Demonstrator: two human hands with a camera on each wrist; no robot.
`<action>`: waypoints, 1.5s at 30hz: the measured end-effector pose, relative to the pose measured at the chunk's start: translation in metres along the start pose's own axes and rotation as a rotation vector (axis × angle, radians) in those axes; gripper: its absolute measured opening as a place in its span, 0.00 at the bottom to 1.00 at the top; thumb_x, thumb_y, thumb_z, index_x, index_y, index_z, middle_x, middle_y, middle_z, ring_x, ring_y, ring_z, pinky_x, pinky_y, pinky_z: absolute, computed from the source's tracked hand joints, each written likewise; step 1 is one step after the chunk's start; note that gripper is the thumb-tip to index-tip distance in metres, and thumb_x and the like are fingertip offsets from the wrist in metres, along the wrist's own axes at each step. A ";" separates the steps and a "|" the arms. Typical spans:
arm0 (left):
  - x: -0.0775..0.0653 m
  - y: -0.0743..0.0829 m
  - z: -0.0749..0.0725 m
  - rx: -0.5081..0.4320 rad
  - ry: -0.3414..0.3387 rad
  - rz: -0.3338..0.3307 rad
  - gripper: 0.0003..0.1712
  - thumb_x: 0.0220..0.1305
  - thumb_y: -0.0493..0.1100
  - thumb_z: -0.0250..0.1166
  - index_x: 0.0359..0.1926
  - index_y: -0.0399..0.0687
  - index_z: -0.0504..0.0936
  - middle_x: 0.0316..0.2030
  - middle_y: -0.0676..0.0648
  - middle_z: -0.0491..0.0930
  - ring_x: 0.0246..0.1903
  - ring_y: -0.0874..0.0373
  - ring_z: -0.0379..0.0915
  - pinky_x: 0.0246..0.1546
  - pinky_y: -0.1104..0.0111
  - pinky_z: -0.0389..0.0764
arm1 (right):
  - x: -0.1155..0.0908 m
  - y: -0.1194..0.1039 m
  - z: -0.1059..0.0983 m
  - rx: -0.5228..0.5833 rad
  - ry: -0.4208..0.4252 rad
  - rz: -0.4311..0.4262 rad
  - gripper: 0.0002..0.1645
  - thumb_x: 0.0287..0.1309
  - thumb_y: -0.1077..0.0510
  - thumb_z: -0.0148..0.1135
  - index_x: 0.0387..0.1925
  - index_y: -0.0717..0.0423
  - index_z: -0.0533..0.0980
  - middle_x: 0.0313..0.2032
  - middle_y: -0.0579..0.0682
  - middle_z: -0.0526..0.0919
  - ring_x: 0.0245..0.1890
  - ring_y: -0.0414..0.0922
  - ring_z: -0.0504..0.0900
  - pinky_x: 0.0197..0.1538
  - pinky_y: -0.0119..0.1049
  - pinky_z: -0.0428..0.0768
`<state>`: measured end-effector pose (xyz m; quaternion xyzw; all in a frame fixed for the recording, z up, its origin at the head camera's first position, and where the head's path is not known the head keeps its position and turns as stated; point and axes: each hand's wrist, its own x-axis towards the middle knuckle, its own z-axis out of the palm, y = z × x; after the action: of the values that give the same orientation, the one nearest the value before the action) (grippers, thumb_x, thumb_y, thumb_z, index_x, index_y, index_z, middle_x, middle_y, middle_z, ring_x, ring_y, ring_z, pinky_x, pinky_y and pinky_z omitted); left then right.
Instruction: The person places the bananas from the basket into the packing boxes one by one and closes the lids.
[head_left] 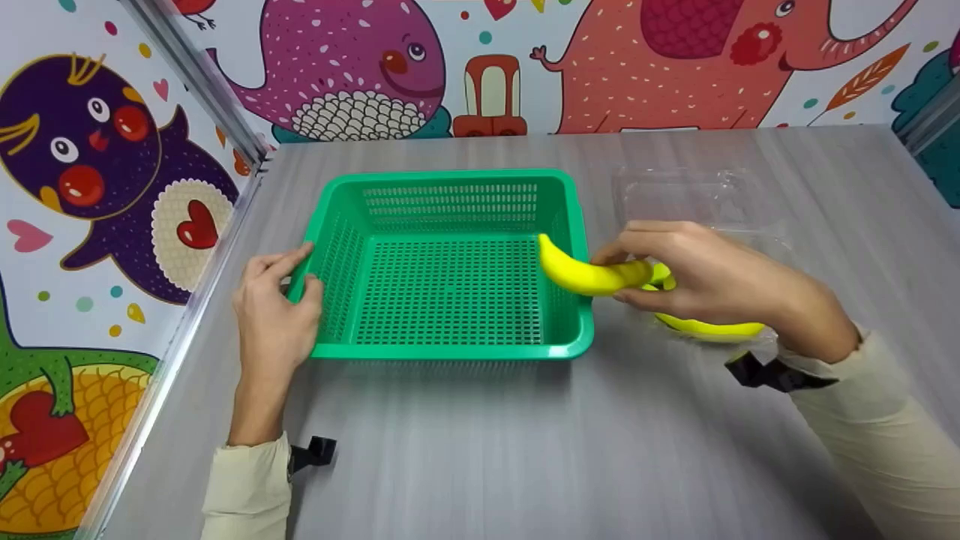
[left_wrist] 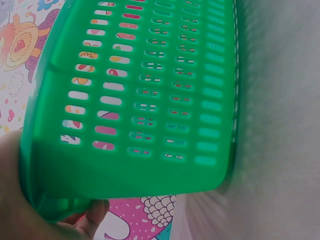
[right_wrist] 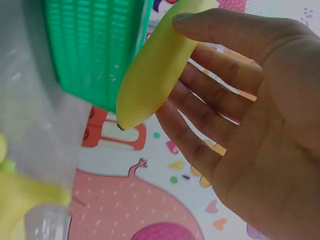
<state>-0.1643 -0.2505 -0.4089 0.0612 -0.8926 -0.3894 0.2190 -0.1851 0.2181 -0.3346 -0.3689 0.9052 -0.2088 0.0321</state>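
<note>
Cartoon-animal wall (head_left: 352, 60) up top, grey counter (head_left: 450, 442) below. Left hand (head_left: 276, 307): fingers clamped on green plastic mesh basket (head_left: 450, 292); right hand (head_left: 694, 270): fingers pinching curved yellow banana (head_left: 581, 276) center-right, over the basket's right side.

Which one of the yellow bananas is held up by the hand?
The banana pinched by the right hand, overlapping the rim of the green basket in the head view. The other yellow banana lies below that hand, ungripped.

both sleeves (head_left: 874, 420): cream, wrinkled | both wrist mounts (head_left: 322, 451): black, angular | hands (head_left: 276, 311): bare
</note>
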 end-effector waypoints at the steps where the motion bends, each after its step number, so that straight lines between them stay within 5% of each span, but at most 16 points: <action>1: 0.000 0.000 0.000 0.000 -0.001 -0.001 0.24 0.72 0.33 0.63 0.66 0.42 0.86 0.59 0.34 0.79 0.60 0.41 0.77 0.61 0.49 0.81 | -0.003 0.003 0.001 0.000 0.002 0.005 0.24 0.58 0.59 0.81 0.57 0.46 0.86 0.47 0.38 0.87 0.43 0.35 0.82 0.47 0.36 0.89; 15: 0.000 0.001 0.001 0.012 0.004 -0.001 0.24 0.72 0.33 0.63 0.67 0.42 0.86 0.59 0.33 0.79 0.58 0.41 0.77 0.58 0.53 0.79 | -0.044 0.028 0.006 0.030 0.015 0.067 0.28 0.55 0.64 0.82 0.57 0.44 0.87 0.49 0.38 0.88 0.44 0.38 0.81 0.44 0.28 0.87; 29: 0.000 0.001 0.001 0.013 0.001 -0.001 0.24 0.72 0.34 0.63 0.67 0.44 0.86 0.59 0.34 0.80 0.57 0.41 0.77 0.58 0.52 0.80 | -0.085 0.055 0.007 0.052 -0.045 0.257 0.27 0.58 0.61 0.81 0.59 0.42 0.86 0.55 0.43 0.87 0.48 0.43 0.81 0.43 0.26 0.86; 45: 0.000 0.003 0.000 0.016 -0.005 -0.009 0.25 0.72 0.34 0.63 0.67 0.44 0.85 0.60 0.34 0.79 0.57 0.41 0.78 0.57 0.53 0.80 | -0.097 0.081 0.009 0.047 -0.129 0.359 0.26 0.60 0.62 0.79 0.60 0.46 0.86 0.57 0.46 0.87 0.50 0.44 0.81 0.47 0.28 0.85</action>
<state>-0.1643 -0.2486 -0.4063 0.0659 -0.8959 -0.3834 0.2144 -0.1656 0.3330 -0.3851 -0.2131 0.9474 -0.1965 0.1356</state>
